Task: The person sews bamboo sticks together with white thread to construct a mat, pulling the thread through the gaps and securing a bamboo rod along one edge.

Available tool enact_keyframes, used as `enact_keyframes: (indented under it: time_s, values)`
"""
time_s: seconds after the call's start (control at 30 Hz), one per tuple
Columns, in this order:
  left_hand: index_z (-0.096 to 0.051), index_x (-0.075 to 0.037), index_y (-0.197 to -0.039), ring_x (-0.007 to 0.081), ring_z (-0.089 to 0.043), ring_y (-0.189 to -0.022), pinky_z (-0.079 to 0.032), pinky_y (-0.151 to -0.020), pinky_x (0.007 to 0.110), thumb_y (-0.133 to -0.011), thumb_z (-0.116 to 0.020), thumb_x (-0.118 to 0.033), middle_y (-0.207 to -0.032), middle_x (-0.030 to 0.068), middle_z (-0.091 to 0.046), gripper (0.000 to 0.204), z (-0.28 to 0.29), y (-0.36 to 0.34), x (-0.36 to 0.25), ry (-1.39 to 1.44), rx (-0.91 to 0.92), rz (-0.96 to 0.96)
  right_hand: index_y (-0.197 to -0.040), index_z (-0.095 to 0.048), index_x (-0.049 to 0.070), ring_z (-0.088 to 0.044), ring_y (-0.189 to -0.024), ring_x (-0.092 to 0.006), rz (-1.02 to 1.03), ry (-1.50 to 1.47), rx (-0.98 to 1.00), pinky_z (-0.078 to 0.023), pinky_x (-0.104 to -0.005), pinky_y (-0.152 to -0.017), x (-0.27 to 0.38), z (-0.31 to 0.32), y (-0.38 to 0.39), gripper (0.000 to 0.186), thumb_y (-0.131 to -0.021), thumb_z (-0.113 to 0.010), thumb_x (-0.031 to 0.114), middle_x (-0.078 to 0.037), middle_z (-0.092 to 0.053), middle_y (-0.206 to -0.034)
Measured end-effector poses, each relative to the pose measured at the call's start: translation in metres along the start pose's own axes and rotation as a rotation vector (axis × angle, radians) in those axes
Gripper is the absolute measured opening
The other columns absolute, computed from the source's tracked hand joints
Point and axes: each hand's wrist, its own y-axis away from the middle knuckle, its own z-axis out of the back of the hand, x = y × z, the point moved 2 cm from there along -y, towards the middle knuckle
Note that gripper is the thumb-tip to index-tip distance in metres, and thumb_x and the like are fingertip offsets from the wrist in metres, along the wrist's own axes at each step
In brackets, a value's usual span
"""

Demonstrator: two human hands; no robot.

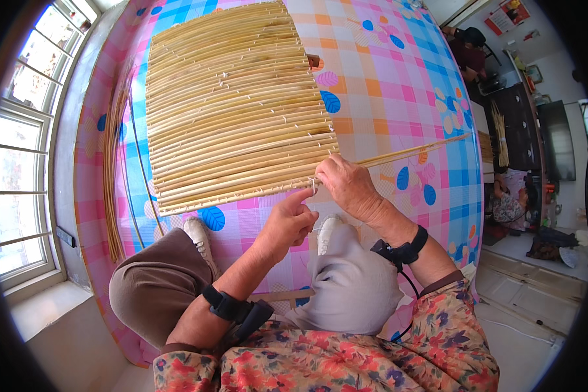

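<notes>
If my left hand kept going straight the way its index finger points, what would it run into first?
Probably the white string right by the left hand, then the right hand at the reed mat's near right corner; exact depth is unclear.

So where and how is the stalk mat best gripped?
The stalk mat is probably best taken by the middle of its near edge, from the near side, thumb on top. It is flat with stalks running crosswise, so the grip could close around the outermost ones; the edge's right end is crowded by the left hand, right hand and white thread.
</notes>
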Motion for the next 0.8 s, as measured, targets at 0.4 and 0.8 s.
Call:
enact_keyframes:
  time_s: [0.4, 0.8]
  values:
    - [-0.042, -0.008, -0.135, 0.0047, -0.038, -0.049, -0.031, -0.040, 0.020, -0.086, -0.057, -0.007, -0.063, -0.0021, -0.045, 0.051, -0.0054, 0.0040, -0.0063, -0.110, 0.048, -0.009, -0.079, -0.047, 0.005, -0.060, -0.068, -0.0310, 0.026, 0.009, -0.008, -0.050, -0.0390, -0.054, -0.0037, -0.0041, -0.0018, 0.008, -0.077, -0.054, 0.008, -0.012, -0.052, -0.078]
    - [-0.047, -0.011, -0.131, 0.0044, -0.039, -0.052, -0.033, -0.044, 0.020, -0.087, -0.056, -0.008, -0.063, -0.0031, -0.045, 0.045, -0.0067, 0.0045, -0.0082, -0.180, 0.038, -0.016, -0.081, -0.051, 0.008, -0.060, -0.067, -0.0285, 0.003, -0.037, -0.014, -0.049, -0.0375, -0.054, -0.0018, -0.0003, -0.0020, 0.009, -0.078, -0.059, 0.012, -0.008, -0.053, -0.078]
